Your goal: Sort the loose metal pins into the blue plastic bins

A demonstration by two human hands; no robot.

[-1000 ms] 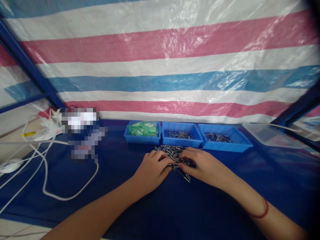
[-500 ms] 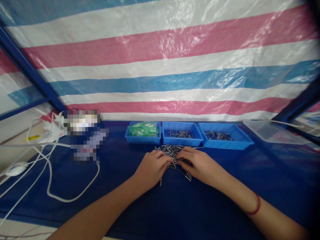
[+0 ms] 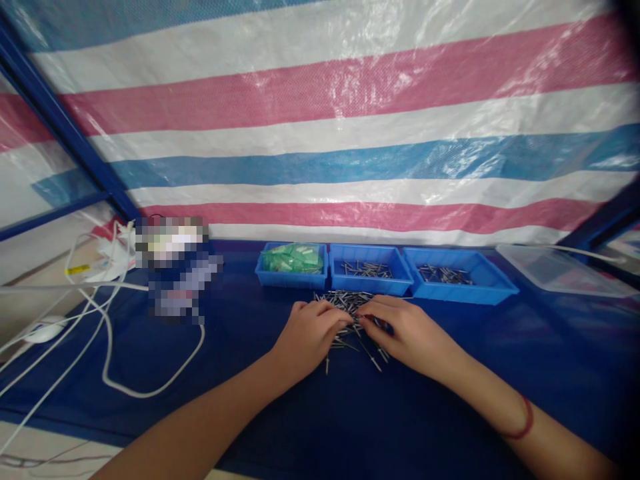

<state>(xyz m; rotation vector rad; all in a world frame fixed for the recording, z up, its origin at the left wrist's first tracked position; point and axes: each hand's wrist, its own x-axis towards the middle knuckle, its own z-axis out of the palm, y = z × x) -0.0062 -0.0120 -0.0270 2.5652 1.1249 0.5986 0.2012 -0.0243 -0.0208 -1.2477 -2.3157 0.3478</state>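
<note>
On the blue tabletop lies a loose pile of metal blind rivets (image 3: 345, 300), thin shafts with a thicker end. My left hand (image 3: 313, 333) rests at the pile's left side, thumb and fingers pinched together; what lies between them is hidden. From the right, my right hand (image 3: 407, 333) reaches in with curled fingers, its thumb and index tips closed on a rivet at the middle of the pile. The two hands' fingertips nearly meet. Several rivets stick out toward me between the hands, and a single rivet (image 3: 327, 365) lies apart below my left hand.
Behind the pile stand three blue bins: one with green plastic packets (image 3: 293, 259), a middle bin (image 3: 375, 285) and a right bin (image 3: 460, 293) holding rivets. A clear plastic lid (image 3: 555, 270) lies far right. White cables (image 3: 107, 360) and a blurred-out object are at left.
The view has shifted slightly, so everything sits a little further right. Rivets at the pile's near edge have spread toward me, and my fingertips have drawn closer together.
</note>
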